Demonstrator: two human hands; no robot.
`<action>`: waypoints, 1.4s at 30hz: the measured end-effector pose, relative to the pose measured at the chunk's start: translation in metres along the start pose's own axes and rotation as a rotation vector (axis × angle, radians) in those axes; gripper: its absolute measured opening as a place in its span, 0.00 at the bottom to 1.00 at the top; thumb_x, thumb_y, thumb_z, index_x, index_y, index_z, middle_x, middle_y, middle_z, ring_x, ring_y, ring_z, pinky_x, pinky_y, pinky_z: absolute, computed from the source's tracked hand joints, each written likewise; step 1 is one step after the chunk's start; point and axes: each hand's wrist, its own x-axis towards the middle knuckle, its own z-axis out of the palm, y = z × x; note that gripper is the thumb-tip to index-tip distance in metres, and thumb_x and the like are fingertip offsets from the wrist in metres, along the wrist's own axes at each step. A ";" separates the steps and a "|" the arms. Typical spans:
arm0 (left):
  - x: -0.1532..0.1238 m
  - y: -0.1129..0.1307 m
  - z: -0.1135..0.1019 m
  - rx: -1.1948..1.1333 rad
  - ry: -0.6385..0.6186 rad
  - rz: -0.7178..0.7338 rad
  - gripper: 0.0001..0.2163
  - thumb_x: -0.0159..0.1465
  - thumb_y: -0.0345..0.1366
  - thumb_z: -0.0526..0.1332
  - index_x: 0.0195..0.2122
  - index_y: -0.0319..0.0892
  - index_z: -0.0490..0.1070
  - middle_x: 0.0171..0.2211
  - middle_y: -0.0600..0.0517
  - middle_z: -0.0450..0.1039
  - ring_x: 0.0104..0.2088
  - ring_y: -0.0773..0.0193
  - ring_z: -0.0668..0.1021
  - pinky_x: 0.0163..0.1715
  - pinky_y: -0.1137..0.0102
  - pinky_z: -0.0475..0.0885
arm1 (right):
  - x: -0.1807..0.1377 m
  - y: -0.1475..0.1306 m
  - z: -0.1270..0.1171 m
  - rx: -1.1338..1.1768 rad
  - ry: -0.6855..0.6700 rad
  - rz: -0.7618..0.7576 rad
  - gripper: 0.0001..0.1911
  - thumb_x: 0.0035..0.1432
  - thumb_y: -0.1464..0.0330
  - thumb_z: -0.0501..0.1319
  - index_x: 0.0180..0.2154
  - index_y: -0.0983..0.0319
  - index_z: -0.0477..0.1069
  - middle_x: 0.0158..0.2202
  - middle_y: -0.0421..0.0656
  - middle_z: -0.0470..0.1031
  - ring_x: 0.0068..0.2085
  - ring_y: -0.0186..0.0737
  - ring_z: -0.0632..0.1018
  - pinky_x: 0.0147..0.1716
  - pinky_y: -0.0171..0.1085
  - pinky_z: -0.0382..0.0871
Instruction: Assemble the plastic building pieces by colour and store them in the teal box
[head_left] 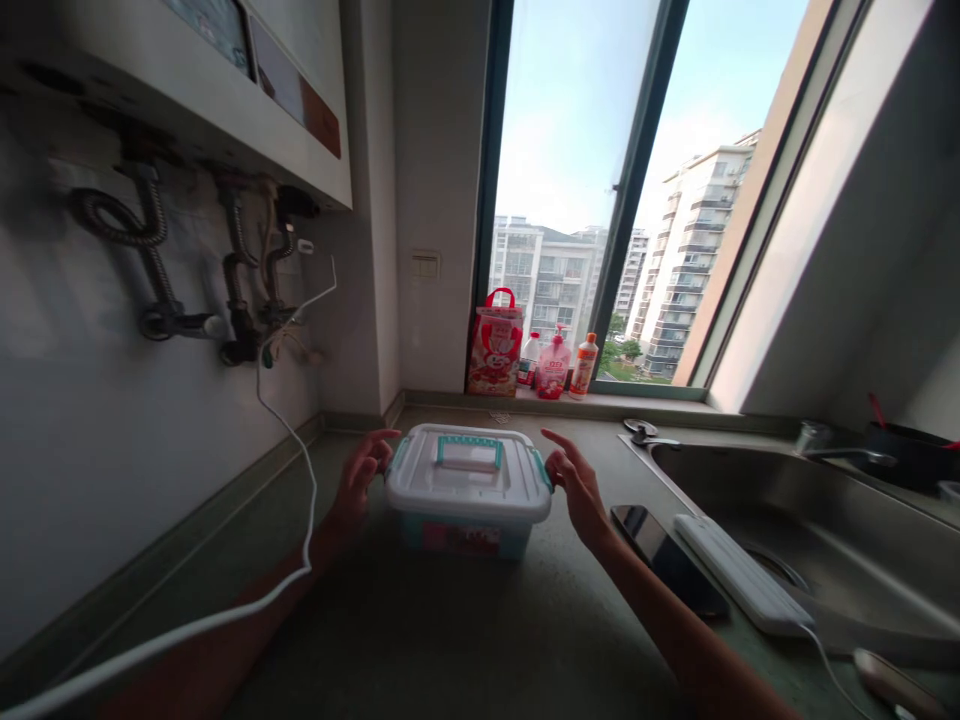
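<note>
A plastic storage box [469,538] with a white lid [420,485], a folded-down teal handle [470,450] and teal side latches stands on the counter. Its teal-tinted body lets some red and dark contents show through, too unclear to name. At the box's left side, my left hand [366,468] has its fingers curled against the latch edge, the index finger pointing forward. My right hand [576,485] grips the opposite side at the right latch [542,470], index finger stretched out and the others bent. The undersides of both grips are hidden.
Right of the box lie a dark phone [664,560] and a white power strip [739,575], beside a steel sink [862,560]. A white cable [309,500] hangs across the left side. Bottles [553,368] and a red package [495,350] line the windowsill.
</note>
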 end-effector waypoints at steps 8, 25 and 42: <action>-0.005 0.003 -0.001 0.147 0.062 0.077 0.23 0.73 0.55 0.50 0.53 0.43 0.73 0.40 0.46 0.73 0.42 0.55 0.76 0.42 0.62 0.72 | -0.006 0.018 0.003 -0.066 0.138 -0.065 0.23 0.69 0.52 0.54 0.52 0.60 0.76 0.30 0.40 0.70 0.32 0.39 0.73 0.31 0.36 0.70; 0.014 0.016 -0.032 0.693 -0.204 0.393 0.10 0.61 0.37 0.69 0.43 0.44 0.78 0.45 0.44 0.81 0.49 0.49 0.80 0.56 0.51 0.71 | 0.002 0.024 -0.030 -0.692 -0.136 -0.350 0.17 0.54 0.69 0.63 0.47 0.56 0.68 0.46 0.47 0.79 0.44 0.48 0.81 0.39 0.45 0.79; 0.009 0.002 -0.020 0.709 -0.201 0.329 0.14 0.62 0.33 0.63 0.49 0.43 0.76 0.50 0.44 0.79 0.54 0.48 0.78 0.60 0.52 0.69 | 0.004 0.028 -0.031 -0.808 -0.174 -0.369 0.23 0.61 0.71 0.61 0.57 0.56 0.73 0.58 0.48 0.76 0.50 0.48 0.81 0.49 0.45 0.78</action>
